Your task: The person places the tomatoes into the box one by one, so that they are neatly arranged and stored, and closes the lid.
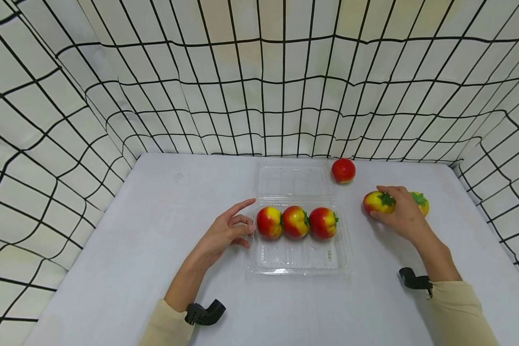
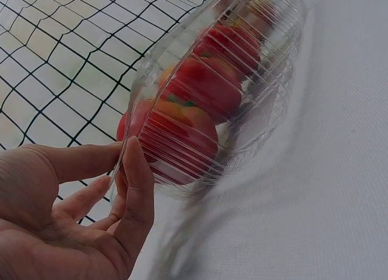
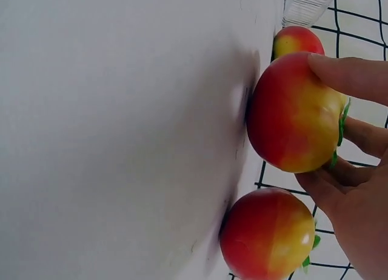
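Observation:
A clear plastic container (image 1: pixel 296 262) lies on the table with its lid (image 1: pixel 294 180) folded back. Inside, along the hinge side, sits a row of three red-and-yellow tomatoes (image 1: pixel 295 222) with green tops. My left hand (image 1: pixel 226 233) pinches the container's left rim between thumb and finger, seen closely in the left wrist view. Over at the right, my right hand (image 1: pixel 403 215) grips a tomato (image 3: pixel 294 113) by its sides, thumb and fingers around it, low over the table. Another tomato (image 3: pixel 267 234) rests right beside it, partly hidden behind the hand in the head view.
A lone red tomato (image 1: pixel 343 171) stands near the table's back edge, just right of the lid. Black wire netting (image 1: pixel 264 96) rises behind and along both sides of the white table (image 1: pixel 177 202). A dark camera mount is worn on each wrist.

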`<state>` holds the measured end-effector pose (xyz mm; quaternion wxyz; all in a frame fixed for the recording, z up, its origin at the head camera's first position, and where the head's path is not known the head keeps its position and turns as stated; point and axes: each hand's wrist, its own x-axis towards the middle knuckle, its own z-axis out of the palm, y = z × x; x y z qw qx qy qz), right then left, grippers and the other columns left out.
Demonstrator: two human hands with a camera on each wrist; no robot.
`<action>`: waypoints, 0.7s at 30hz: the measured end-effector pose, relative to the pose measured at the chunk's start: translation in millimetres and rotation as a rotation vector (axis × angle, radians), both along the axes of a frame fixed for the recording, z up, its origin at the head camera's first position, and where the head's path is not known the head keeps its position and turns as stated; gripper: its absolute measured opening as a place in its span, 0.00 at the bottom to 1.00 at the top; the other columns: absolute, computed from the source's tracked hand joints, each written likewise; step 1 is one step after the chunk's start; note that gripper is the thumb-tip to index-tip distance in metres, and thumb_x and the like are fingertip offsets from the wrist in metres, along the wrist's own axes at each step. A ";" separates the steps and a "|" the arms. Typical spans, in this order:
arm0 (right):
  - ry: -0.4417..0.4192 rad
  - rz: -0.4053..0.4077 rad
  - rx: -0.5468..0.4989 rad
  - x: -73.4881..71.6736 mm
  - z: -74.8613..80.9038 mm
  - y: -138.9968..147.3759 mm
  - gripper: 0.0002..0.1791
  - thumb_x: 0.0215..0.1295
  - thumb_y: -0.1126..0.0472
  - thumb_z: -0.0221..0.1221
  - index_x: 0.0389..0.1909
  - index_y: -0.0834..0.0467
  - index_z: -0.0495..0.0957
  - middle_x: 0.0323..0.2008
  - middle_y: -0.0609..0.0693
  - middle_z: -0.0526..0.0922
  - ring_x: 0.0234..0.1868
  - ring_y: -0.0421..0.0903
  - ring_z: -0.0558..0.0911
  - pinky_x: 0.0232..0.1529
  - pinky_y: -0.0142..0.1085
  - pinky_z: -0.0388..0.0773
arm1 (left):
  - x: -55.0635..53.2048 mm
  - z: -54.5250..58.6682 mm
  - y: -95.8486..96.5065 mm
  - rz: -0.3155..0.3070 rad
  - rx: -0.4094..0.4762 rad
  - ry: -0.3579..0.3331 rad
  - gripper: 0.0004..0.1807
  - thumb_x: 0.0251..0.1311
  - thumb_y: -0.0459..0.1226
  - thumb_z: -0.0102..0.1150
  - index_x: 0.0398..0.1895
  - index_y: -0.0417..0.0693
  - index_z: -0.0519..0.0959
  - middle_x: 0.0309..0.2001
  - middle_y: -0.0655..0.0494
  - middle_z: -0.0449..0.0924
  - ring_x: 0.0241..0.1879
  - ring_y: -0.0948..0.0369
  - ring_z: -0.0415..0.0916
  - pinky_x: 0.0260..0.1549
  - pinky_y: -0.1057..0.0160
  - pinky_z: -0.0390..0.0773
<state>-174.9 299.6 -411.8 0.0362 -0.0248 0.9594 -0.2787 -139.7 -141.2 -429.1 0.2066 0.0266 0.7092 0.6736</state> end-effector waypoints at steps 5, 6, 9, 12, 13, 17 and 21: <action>0.000 0.009 0.022 2.3 0.7 0.8 0.39 0.67 0.53 0.69 0.74 0.62 0.66 0.68 0.72 0.66 0.65 0.72 0.67 0.67 0.72 0.69 | -0.2 -0.3 0.1 0.000 -0.001 0.000 0.38 0.68 0.33 0.64 0.80 0.60 0.63 0.41 0.54 0.78 0.37 0.59 0.80 0.35 0.64 0.88; 0.001 0.006 0.013 2.8 0.5 0.3 0.39 0.68 0.52 0.69 0.74 0.62 0.66 0.68 0.72 0.67 0.65 0.71 0.68 0.66 0.71 0.71 | -0.2 -0.4 0.2 0.000 -0.001 -0.001 0.38 0.68 0.33 0.64 0.80 0.60 0.63 0.41 0.54 0.78 0.37 0.59 0.80 0.35 0.64 0.88; 0.004 -0.001 -0.026 4.3 0.4 -1.3 0.40 0.68 0.51 0.68 0.75 0.61 0.66 0.70 0.70 0.67 0.65 0.69 0.69 0.66 0.67 0.74 | -0.4 -0.2 0.3 0.000 0.002 -0.001 0.38 0.68 0.33 0.64 0.80 0.60 0.63 0.41 0.54 0.78 0.37 0.59 0.80 0.35 0.64 0.88; 0.013 -0.003 -0.068 5.6 1.0 -3.3 0.40 0.69 0.51 0.68 0.76 0.61 0.65 0.73 0.69 0.65 0.67 0.69 0.69 0.66 0.66 0.75 | -0.3 -0.5 0.3 0.000 0.005 -0.002 0.38 0.68 0.33 0.64 0.80 0.60 0.63 0.41 0.54 0.78 0.36 0.59 0.80 0.35 0.64 0.88; 0.019 -0.001 -0.079 6.0 1.6 -3.7 0.40 0.69 0.50 0.68 0.76 0.61 0.65 0.73 0.69 0.65 0.67 0.69 0.69 0.66 0.65 0.75 | -0.3 -0.6 0.3 0.000 0.006 -0.002 0.38 0.68 0.33 0.64 0.80 0.60 0.63 0.41 0.54 0.78 0.36 0.59 0.80 0.35 0.64 0.89; 0.040 0.000 -0.113 8.0 5.6 -5.7 0.40 0.70 0.48 0.67 0.77 0.59 0.64 0.74 0.68 0.65 0.67 0.69 0.70 0.65 0.65 0.77 | 0.2 -0.5 0.2 0.002 0.011 -0.004 0.39 0.68 0.33 0.64 0.80 0.59 0.63 0.41 0.54 0.78 0.36 0.59 0.80 0.35 0.64 0.88; 0.071 0.018 -0.143 9.5 10.4 -8.8 0.40 0.70 0.48 0.66 0.78 0.55 0.63 0.75 0.66 0.65 0.67 0.70 0.71 0.62 0.66 0.78 | 0.2 0.3 -0.4 0.001 0.010 -0.005 0.39 0.68 0.33 0.64 0.80 0.59 0.63 0.41 0.55 0.78 0.36 0.59 0.80 0.35 0.64 0.89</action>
